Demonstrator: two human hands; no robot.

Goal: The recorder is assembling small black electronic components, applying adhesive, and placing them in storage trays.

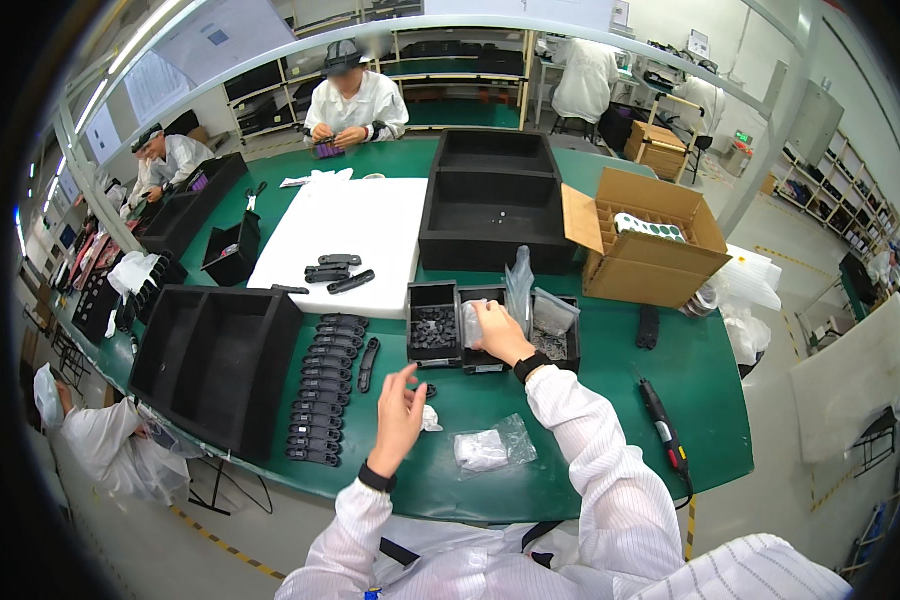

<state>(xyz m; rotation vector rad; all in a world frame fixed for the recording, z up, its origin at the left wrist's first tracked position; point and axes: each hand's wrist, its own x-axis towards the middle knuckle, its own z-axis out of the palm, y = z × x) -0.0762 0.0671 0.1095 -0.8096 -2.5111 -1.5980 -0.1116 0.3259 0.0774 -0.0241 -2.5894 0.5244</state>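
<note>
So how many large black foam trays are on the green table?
3 that I can tell: one large black foam tray at the near left, one at the centre back, and one at the far left; others may be hidden.

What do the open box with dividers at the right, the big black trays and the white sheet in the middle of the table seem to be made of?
The divider box looks like plain brown corrugated cardboard: matt, with folded flaps. The black trays look like dense matt foam or moulded plastic, with thick walls and no shine; which one is unclear. The white sheet looks like thick soft foam, with rounded edges.
</note>
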